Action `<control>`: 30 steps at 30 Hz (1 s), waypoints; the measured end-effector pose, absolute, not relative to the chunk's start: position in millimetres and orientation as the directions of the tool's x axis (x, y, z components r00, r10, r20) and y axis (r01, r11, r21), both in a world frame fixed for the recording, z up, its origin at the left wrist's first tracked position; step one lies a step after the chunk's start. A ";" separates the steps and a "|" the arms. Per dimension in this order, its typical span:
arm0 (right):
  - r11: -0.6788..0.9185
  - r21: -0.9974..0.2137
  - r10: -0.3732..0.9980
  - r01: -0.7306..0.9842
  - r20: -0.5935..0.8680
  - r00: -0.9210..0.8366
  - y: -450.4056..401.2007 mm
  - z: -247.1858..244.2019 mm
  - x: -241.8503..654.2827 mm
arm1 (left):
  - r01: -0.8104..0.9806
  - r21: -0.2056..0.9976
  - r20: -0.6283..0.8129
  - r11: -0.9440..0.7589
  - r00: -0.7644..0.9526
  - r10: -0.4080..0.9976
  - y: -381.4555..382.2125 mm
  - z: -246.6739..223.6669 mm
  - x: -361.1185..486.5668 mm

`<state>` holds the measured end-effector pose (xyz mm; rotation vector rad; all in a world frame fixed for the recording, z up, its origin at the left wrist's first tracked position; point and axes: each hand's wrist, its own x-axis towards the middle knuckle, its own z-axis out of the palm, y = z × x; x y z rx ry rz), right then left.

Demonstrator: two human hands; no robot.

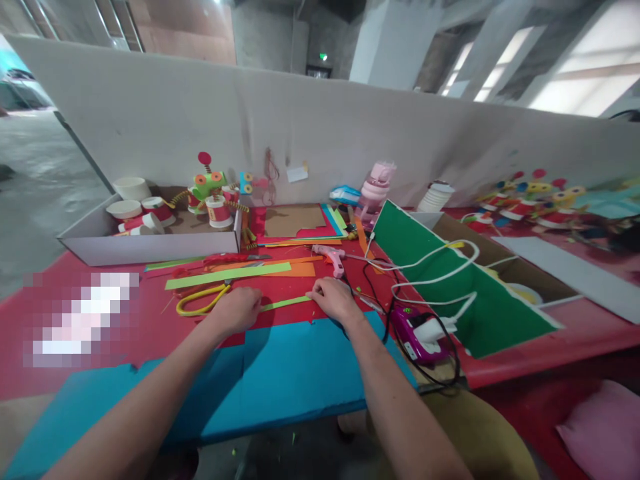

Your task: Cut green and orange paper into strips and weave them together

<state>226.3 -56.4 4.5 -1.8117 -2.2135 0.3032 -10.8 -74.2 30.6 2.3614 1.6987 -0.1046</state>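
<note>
"Green paper strip [286, 303]: where is it?"
"Stretched between the left hand [238, 310] and the right hand [334, 300], just beyond the blue board [305, 367]."
"Their grip?"
"Both are nearly closed, pinching opposite ends; yellow-handled scissors [199, 312] lie beside the left."

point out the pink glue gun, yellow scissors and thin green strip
Pink glue gun [333, 254], head view: its body.
Yellow scissors [205, 293], head view: the handle.
Thin green strip [285, 304], head view: its bare middle stretch.
</note>
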 end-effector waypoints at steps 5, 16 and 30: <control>0.187 -0.301 0.982 0.935 0.039 -0.184 -56.4 7.4 226.4 | 0.927 0.159 -0.155 -0.340 0.364 0.919 -79.9 29.7 -14.9; 0.152 -0.325 0.988 0.933 0.046 -0.145 -57.3 8.5 229.7 | 0.769 -0.031 -0.038 -0.639 0.638 0.769 -81.3 13.5 -31.7; -0.015 -0.209 0.997 0.978 0.065 0.030 -66.9 18.8 224.0 | 0.782 -0.078 -0.019 -0.619 0.619 0.785 -85.8 11.8 -30.0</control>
